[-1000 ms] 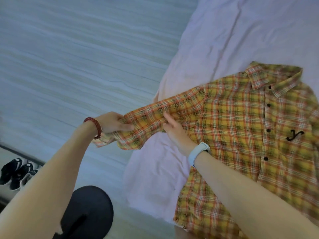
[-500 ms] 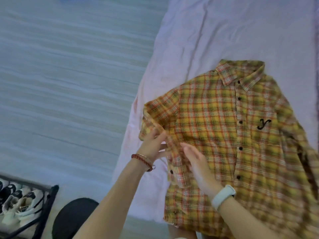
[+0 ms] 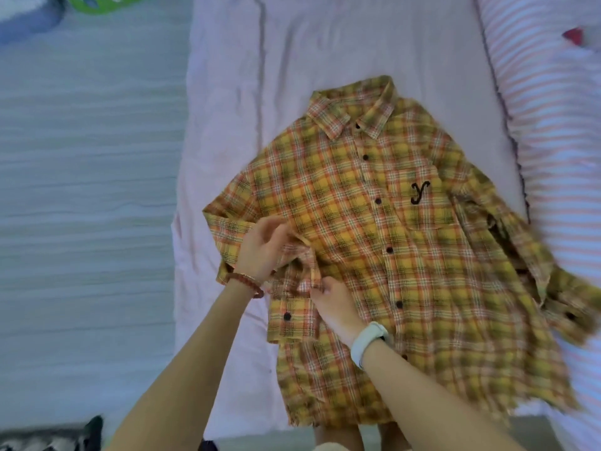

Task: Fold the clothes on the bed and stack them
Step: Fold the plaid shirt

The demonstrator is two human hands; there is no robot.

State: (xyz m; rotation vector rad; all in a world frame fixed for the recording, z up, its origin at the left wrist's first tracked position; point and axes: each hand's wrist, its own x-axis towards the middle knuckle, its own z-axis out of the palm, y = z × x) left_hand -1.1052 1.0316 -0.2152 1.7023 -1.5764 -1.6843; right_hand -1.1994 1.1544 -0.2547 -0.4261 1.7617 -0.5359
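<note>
A yellow-and-orange plaid shirt lies face up on the pale pink bed sheet, collar away from me, buttons closed. Its left sleeve is folded in over the shirt's side, the cuff pointing toward me. My left hand, with a red bead bracelet, rests on the folded sleeve with its fingers loosely curled at the fold. My right hand, with a white wristband, pinches the sleeve fabric just above the cuff. The shirt's other sleeve lies crumpled at the right.
A pink-and-white striped blanket runs along the bed's right side. Grey-white wood-grain floor lies to the left of the bed. A green object sits on the floor at the top left.
The left sleeve, held stretched out over the floor a second ago, has been brought in and folded onto the shirt. Both hands moved right with it; the view shifted toward the bed.
</note>
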